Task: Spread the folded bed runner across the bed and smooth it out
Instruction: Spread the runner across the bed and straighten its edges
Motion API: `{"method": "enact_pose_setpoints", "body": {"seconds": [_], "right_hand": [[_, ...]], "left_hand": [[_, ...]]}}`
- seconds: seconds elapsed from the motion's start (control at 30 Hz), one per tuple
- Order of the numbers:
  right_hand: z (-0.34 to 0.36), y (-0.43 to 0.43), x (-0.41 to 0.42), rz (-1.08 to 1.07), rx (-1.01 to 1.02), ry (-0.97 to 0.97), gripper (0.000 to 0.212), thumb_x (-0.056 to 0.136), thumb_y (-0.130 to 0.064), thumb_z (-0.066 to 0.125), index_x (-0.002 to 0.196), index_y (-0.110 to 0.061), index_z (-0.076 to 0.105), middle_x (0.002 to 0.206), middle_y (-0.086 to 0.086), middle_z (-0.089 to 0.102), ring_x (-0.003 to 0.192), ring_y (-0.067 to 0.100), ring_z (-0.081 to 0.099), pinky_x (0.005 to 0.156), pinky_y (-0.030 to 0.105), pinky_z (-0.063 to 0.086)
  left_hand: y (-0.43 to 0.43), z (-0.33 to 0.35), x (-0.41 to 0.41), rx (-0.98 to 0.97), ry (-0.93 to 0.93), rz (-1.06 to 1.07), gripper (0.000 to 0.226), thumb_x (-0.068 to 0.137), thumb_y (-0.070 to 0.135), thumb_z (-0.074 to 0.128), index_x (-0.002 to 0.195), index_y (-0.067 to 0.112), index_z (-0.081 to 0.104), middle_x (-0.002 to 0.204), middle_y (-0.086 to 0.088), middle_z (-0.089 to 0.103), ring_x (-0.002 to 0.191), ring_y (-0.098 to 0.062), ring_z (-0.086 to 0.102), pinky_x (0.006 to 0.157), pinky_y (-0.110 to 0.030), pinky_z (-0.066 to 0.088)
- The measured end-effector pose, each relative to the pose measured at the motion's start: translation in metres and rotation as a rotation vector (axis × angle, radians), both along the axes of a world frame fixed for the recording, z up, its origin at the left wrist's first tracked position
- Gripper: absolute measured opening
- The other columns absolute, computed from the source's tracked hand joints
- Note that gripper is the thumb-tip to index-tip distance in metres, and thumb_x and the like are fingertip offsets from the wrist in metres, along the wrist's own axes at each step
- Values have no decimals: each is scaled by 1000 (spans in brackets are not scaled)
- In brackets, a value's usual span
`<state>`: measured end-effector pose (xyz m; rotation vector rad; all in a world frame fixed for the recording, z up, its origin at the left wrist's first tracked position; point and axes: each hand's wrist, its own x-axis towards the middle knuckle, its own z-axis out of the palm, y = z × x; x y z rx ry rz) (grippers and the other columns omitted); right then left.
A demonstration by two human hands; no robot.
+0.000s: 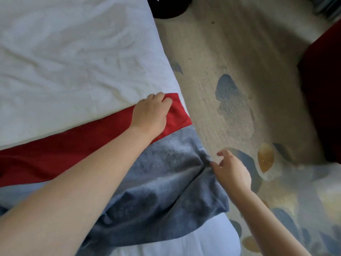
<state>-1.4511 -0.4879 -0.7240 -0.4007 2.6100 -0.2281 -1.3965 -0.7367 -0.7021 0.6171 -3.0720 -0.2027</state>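
The runner (166, 163) lies across the bed (55, 52), soft and limp; the left hand (151, 111) grips its red edge; below that grip, the right hand (232, 172), fingers slack, touches bunched grey cloth; best taken by the edges.

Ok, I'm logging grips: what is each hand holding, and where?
The left hand grips the bed runner by the far edge of its red band. The right hand holds nothing; its thumb just touches the grey part's bunched edge.
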Motion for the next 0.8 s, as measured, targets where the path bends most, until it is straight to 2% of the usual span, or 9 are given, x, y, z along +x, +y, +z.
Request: {"method": "enact_pose_setpoints", "body": {"seconds": [0.1, 0.2, 0.27, 0.3, 0.37, 0.4, 0.47, 0.6, 0.8], "right_hand": [[-4, -1, 4, 19, -49, -15, 47, 90, -50, 52, 129, -25, 44, 97, -6, 62, 84, 18, 62, 67, 34, 52], [-8, -4, 10, 87, -97, -67, 57, 85, -49, 61, 133, -28, 38, 92, -10, 59, 82, 16, 61, 62, 32, 49], [-13, -5, 14, 122, -89, -107, 54, 82, -46, 65, 128, -30, 42, 92, -8, 61, 84, 17, 62, 64, 33, 50], [-16, -5, 16, 124, -80, -123, 48, 83, -45, 65, 124, -30, 47, 92, -7, 62, 85, 17, 62, 66, 33, 51], [-21, -7, 20, 114, -71, -131, 29, 86, -40, 63, 111, -26, 56, 92, -6, 63, 87, 18, 61, 68, 33, 50], [-22, -8, 22, 130, -57, -126, 20, 88, -37, 60, 104, -24, 59, 92, -4, 64, 87, 19, 61, 69, 33, 50], [-24, -12, 23, 225, -1, -113, 14, 92, -33, 53, 97, -20, 58, 90, -1, 64, 86, 22, 60, 68, 33, 49], [-21, -14, 12, 317, 70, -61, 16, 94, -32, 47, 96, -19, 56, 91, 1, 62, 87, 25, 60, 63, 30, 41], [-13, 12, -11, 233, 130, 138, 16, 92, -31, 48, 93, -19, 58, 84, 4, 65, 78, 28, 61, 59, 31, 46]], "left_hand": [[-7, -8, 29, 41, -106, 118, 47, 78, 38, 67, 118, 16, 56, 122, -7, 56, 106, -31, 56, 81, -42, 50], [-12, -19, 65, 84, -211, 263, 64, 75, 47, 70, 130, 20, 50, 132, -7, 51, 115, -30, 52, 87, -41, 48], [-13, -29, 80, 149, -282, 328, 60, 83, 42, 68, 135, 21, 48, 140, -6, 48, 122, -29, 49, 90, -41, 46], [-13, -35, 82, 167, -263, 336, 48, 86, 36, 66, 130, 19, 53, 137, -7, 52, 120, -28, 53, 88, -40, 47], [-9, -42, 78, 129, -192, 324, 14, 87, 16, 63, 102, 13, 62, 109, -9, 68, 91, -26, 62, 72, -37, 48], [-5, -43, 73, 105, -174, 323, 10, 83, 6, 60, 91, 13, 61, 93, -8, 69, 77, -25, 61, 65, -35, 46], [2, -42, 58, 129, -162, 335, 19, 76, -2, 54, 87, 12, 61, 79, -8, 66, 70, -27, 58, 61, -33, 41], [21, -31, 20, 174, -118, 284, 21, 77, 2, 49, 91, 11, 63, 85, -9, 65, 78, -30, 58, 62, -31, 35], [78, -19, 8, 223, 17, 120, 24, 86, 9, 47, 106, 15, 58, 99, -5, 63, 88, -30, 60, 58, -33, 36]]}}
